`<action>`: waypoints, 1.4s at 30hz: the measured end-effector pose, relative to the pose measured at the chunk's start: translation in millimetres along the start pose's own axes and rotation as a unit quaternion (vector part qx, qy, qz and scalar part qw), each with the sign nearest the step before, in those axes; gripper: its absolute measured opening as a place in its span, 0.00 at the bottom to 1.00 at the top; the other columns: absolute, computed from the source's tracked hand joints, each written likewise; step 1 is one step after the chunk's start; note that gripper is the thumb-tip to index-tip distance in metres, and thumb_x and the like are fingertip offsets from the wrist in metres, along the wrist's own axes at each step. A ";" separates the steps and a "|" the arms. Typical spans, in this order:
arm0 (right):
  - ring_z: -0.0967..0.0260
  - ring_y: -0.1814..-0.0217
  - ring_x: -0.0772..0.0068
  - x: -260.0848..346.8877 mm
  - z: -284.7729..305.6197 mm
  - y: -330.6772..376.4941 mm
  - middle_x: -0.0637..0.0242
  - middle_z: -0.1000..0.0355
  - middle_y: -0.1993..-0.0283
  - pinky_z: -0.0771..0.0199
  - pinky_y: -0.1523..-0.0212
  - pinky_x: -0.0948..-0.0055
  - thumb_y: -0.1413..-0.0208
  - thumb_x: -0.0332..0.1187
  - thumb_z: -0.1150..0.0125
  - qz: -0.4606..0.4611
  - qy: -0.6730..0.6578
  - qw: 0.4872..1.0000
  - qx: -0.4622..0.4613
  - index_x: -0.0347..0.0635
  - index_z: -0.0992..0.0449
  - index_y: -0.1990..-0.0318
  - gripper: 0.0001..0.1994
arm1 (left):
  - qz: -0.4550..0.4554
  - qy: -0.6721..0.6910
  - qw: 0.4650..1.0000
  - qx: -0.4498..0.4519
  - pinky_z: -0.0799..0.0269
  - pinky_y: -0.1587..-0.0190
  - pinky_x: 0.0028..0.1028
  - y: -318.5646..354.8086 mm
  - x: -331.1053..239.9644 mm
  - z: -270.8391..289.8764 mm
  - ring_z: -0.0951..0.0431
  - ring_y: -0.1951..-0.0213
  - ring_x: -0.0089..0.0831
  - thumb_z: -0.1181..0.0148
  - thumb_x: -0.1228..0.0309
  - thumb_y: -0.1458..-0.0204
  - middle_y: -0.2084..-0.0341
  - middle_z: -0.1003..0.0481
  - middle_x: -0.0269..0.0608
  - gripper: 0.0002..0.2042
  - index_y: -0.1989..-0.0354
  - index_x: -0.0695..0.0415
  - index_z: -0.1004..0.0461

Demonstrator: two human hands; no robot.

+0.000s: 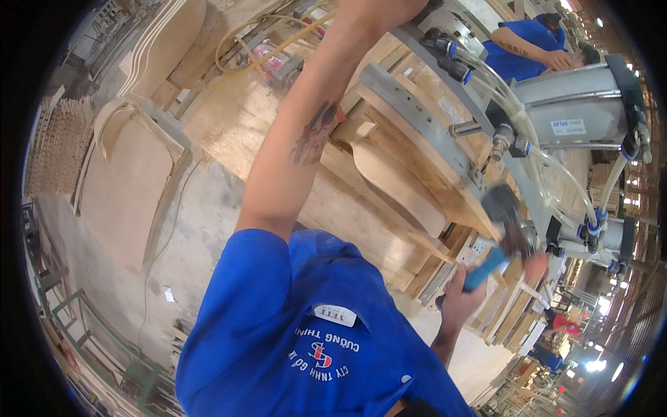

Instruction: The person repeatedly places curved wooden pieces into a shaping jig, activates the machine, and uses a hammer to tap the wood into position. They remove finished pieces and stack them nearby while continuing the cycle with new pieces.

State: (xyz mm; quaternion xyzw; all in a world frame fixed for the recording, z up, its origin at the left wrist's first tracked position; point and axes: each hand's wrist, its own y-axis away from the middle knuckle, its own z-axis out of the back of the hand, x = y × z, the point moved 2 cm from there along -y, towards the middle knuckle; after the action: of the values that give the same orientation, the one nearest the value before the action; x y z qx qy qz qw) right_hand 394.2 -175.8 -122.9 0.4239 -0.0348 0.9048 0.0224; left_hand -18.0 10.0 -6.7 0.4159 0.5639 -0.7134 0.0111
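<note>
My right hand (pixel 461 297) is closed around the blue handle of a mallet (pixel 485 270). The mallet's head is smeared by motion, dark at one end and reddish at the other. It hangs over the near end of a wooden piece clamped in a press. A curved pale wood panel (pixel 396 177) lies in this press, beside a long wooden form (pixel 417 149). My left arm reaches across the bench to the top edge of the picture. There my left hand (pixel 389 8) is partly cut off beside a dark machine part, its fingers hidden.
Pneumatic cylinders (pixel 573 104) with clear hoses (pixel 566 181) stand right of the press. Another person in blue (pixel 521 48) works behind them. Curved plywood panels (pixel 128 160) and stacked wood (pixel 59 146) stand at left. A green metal frame (pixel 90 333) is at lower left.
</note>
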 end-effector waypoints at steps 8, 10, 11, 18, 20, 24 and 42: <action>0.37 0.82 0.79 -66.9 -56.7 25.2 0.70 0.37 0.81 0.34 0.82 0.74 0.41 0.30 0.43 0.018 -0.044 0.999 0.013 0.40 0.34 0.66 0.07 | -0.012 -0.009 1.000 -0.002 0.30 0.67 0.39 -0.7 1.1 -10.7 0.24 0.71 0.51 0.52 0.72 0.45 0.78 0.26 0.54 0.09 0.64 0.59 0.24; 0.37 0.83 0.80 -51.1 -50.9 17.0 0.73 0.37 0.82 0.35 0.83 0.75 0.41 0.31 0.43 -0.096 0.024 0.993 0.060 0.41 0.33 0.67 0.06 | 0.068 -0.029 0.996 0.048 0.30 0.66 0.38 -4.1 -18.2 1.2 0.23 0.71 0.49 0.52 0.72 0.45 0.78 0.26 0.54 0.09 0.65 0.58 0.24; 0.37 0.83 0.80 -36.0 -50.6 11.5 0.74 0.37 0.82 0.36 0.83 0.76 0.41 0.31 0.42 -0.159 0.069 0.981 0.081 0.41 0.32 0.67 0.06 | 0.035 -0.018 0.999 0.026 0.30 0.67 0.37 -2.4 -11.0 -5.2 0.23 0.71 0.49 0.52 0.72 0.45 0.78 0.26 0.54 0.09 0.64 0.58 0.24; 0.37 0.83 0.75 23.7 49.9 29.2 0.64 0.36 0.80 0.29 0.81 0.73 0.44 0.23 0.44 0.051 -0.167 0.975 -0.136 0.36 0.38 0.65 0.07 | 0.102 0.079 0.991 0.033 0.30 0.73 0.29 11.3 -8.5 -18.3 0.24 0.80 0.28 0.55 0.73 0.42 0.82 0.26 0.41 0.10 0.62 0.61 0.25; 0.39 0.84 0.74 10.8 42.7 34.3 0.66 0.38 0.84 0.29 0.77 0.69 0.41 0.30 0.44 0.176 -0.188 0.954 -0.154 0.38 0.38 0.66 0.09 | 0.060 0.060 0.996 0.034 0.31 0.73 0.24 4.8 -13.0 -7.7 0.27 0.78 0.21 0.56 0.73 0.41 0.83 0.27 0.36 0.11 0.62 0.60 0.24; 0.32 0.81 0.69 -77.7 -23.7 43.8 0.64 0.32 0.82 0.29 0.78 0.70 0.46 0.30 0.42 0.209 -0.194 0.949 -0.131 0.38 0.32 0.70 0.07 | 0.118 0.125 0.982 0.082 0.32 0.73 0.24 -21.6 55.9 -13.8 0.29 0.77 0.20 0.56 0.74 0.40 0.80 0.27 0.34 0.11 0.63 0.61 0.25; 0.37 0.79 0.75 -61.6 13.9 67.2 0.67 0.37 0.79 0.35 0.78 0.73 0.41 0.26 0.47 0.072 -0.333 0.894 -0.292 0.41 0.39 0.63 0.06 | 0.086 -0.009 0.992 0.090 0.29 0.63 0.22 5.2 -4.5 -13.2 0.24 0.66 0.23 0.61 0.75 0.39 0.66 0.21 0.40 0.16 0.53 0.61 0.24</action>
State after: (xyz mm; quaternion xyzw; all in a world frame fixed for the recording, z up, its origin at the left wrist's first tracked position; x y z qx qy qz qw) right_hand 439.5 -244.6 -164.3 0.6708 -0.3336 0.6589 0.0670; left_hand -4.8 16.9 -8.3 0.4560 0.4592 -0.7614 0.0396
